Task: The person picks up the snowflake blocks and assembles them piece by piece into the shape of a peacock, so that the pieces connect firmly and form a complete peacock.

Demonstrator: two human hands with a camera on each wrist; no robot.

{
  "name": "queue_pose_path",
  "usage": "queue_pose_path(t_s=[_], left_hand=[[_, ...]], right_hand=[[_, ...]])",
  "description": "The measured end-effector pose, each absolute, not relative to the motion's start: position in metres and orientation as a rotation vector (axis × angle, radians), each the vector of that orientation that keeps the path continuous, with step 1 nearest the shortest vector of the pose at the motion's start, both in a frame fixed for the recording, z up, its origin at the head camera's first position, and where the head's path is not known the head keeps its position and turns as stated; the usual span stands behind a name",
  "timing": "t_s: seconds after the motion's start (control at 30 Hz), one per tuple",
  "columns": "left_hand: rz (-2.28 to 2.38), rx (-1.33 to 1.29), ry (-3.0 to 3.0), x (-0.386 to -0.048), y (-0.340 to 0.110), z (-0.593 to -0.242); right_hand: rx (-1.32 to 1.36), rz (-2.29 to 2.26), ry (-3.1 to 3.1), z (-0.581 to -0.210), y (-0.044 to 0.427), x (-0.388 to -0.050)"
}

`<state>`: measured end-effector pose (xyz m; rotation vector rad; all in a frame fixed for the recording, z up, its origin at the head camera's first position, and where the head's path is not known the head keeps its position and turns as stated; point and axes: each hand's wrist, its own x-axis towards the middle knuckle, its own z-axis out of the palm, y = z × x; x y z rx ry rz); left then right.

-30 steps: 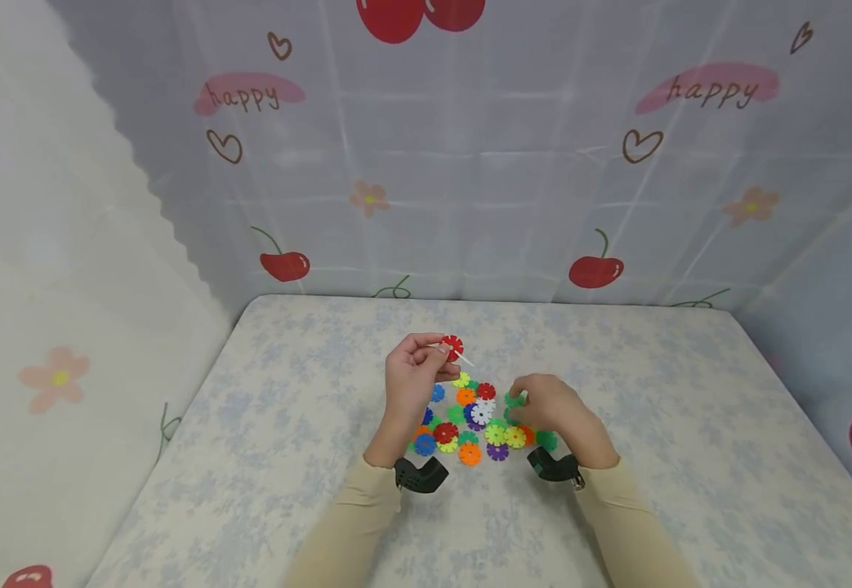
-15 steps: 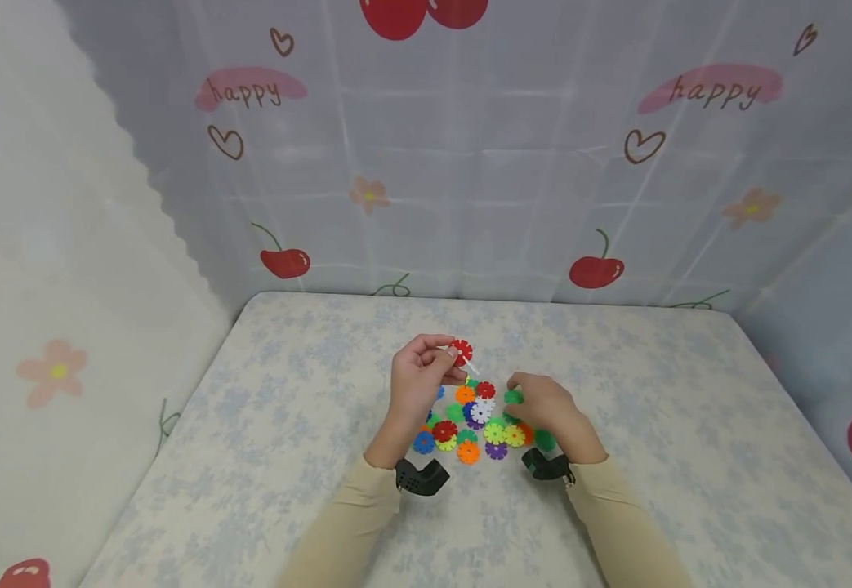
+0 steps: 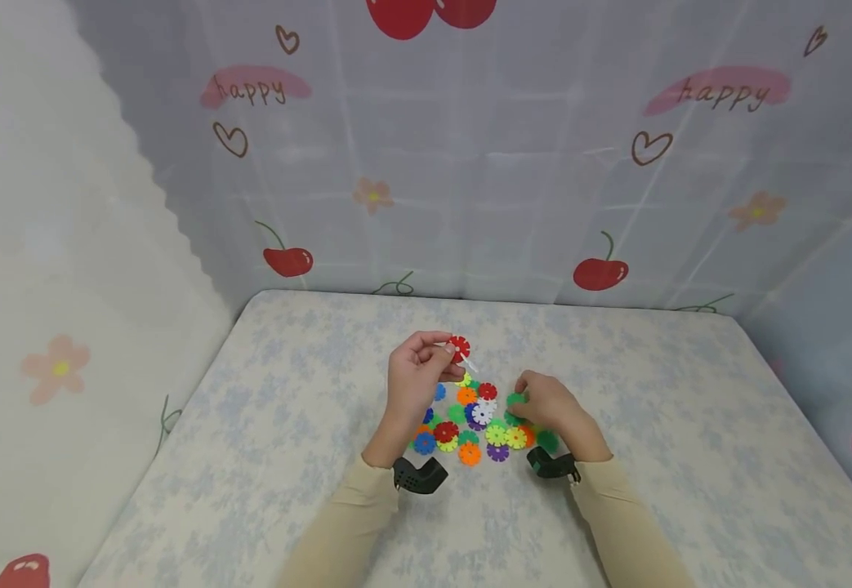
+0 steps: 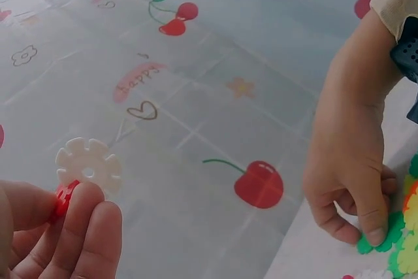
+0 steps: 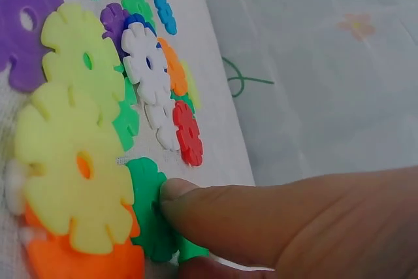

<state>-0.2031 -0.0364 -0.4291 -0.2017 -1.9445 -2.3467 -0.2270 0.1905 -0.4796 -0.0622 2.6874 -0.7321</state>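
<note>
My left hand [image 3: 414, 374] is raised above the far side of a pile of plastic snowflake discs. Its thumb and fingers pinch a red snowflake disc [image 3: 461, 349]. A white snowflake disc [image 4: 90, 163] is slotted into the red one, standing across it, and the left wrist view shows it more fully. At the pile's right side, my right hand [image 3: 559, 406] reaches down with curled fingers. Its thumb presses on a green snowflake disc [image 5: 150, 208], which sits between thumb and fingers at table level. More green shows just under that hand, partly hidden by the fingers.
Loose discs lie overlapping between the forearms, among them a white one [image 3: 482, 414], an orange one [image 3: 470, 454], a blue one [image 3: 424, 443] and a yellow one [image 5: 78, 168]. A patterned cloth covers the table [image 3: 286, 408]. A printed curtain [image 3: 470, 163] hangs behind the far edge.
The left hand, holding the joined red and white discs, has shifted only slightly. My right hand stays at the green discs, its fingers moving a little.
</note>
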Motion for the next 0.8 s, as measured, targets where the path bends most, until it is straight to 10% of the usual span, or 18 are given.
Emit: queue_pose_path(t_s=[0.8], left_hand=[[-2.380, -0.253, -1.963, -0.202, -0.031, -0.433]], right_hand=[[-0.559, -1.294, 2.762, -0.425, 0.184, -0.215]])
